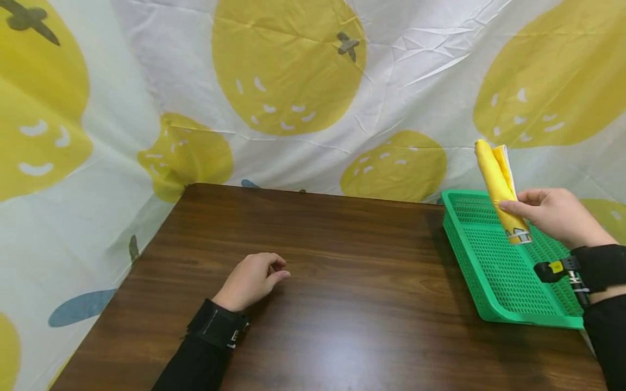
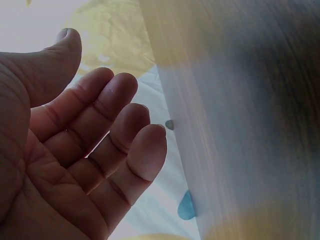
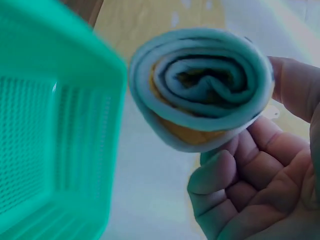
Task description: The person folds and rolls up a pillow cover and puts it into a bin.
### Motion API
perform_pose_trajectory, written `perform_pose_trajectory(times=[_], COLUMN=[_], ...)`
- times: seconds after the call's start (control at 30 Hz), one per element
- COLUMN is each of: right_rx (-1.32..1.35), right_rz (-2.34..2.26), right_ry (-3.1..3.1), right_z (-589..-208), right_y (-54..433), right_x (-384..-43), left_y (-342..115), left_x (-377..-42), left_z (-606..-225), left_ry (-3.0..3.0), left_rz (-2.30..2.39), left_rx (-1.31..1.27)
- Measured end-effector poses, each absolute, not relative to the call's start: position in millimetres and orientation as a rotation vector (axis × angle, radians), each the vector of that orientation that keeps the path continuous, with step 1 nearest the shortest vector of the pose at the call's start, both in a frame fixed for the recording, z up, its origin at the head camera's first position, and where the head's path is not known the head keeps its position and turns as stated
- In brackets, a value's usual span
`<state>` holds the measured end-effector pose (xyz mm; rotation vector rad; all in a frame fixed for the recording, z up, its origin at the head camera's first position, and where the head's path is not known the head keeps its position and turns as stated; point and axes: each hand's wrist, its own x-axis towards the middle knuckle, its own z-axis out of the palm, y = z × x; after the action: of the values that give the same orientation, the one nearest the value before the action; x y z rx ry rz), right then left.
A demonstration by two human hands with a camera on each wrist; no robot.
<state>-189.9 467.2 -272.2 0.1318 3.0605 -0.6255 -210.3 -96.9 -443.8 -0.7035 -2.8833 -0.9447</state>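
A rolled yellow cloth (image 1: 499,187) stands tilted in the air over the green basket (image 1: 462,260), gripped near its lower end by my right hand (image 1: 562,214) between thumb and fingers. In the right wrist view the end of the cloth roll (image 3: 200,90) faces the camera, with pale layers wound in a spiral and bits of yellow between them. My left hand (image 1: 254,279) is held low over the brown table (image 1: 342,260), its fingers loosely bent. The left wrist view shows nothing in the palm of this left hand (image 2: 85,145).
The green basket is perforated plastic, at the table's right side by the back edge. A white curtain (image 1: 298,157) with yellow fruit prints hangs behind the table and along its left. Each wrist wears a black band (image 1: 599,266) with a small device.
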Motion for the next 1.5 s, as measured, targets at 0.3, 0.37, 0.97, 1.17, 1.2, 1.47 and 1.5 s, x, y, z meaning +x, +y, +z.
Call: perform_pose_trajectory(times=[0.3,0.37,0.97,1.17,1.2,1.47,1.5], right_rx=[0.203,0.19,0.071,-0.092,-0.097,0.021,0.038], right_rz=[-0.617,-0.624,-0.896,-1.002,-1.002,-0.887,-0.868], right_ry=[2.837,2.785,2.329,2.128,2.117,2.3,2.324], right_z=[-309.0,-318.7,-393.3,-410.6,-412.5,-411.4,-410.5], right_y=[519.7,523.5,516.4,516.7,516.2,505.9,504.6], right_x=[-198.1,-200.5,-212.3,-214.2,-213.8,-207.1,-206.4], left_y=[-93.0,-91.3,-81.5,-81.1,-81.1,-83.5,-83.6], left_x=[-210.9,-210.1,-202.8,-203.9,-204.3,-206.0,-206.0], left_z=[-444.2,-444.1,-451.7,-452.7,-452.8,-451.7,-451.5], left_ry=[-2.874,-2.882,-2.901,-2.902,-2.902,-2.901,-2.902], left_rz=[-0.924,-0.925,-0.924,-0.918,-0.917,-0.927,-0.926], left_rx=[-0.724,-0.732,-0.777,-0.78,-0.783,-0.768,-0.766])
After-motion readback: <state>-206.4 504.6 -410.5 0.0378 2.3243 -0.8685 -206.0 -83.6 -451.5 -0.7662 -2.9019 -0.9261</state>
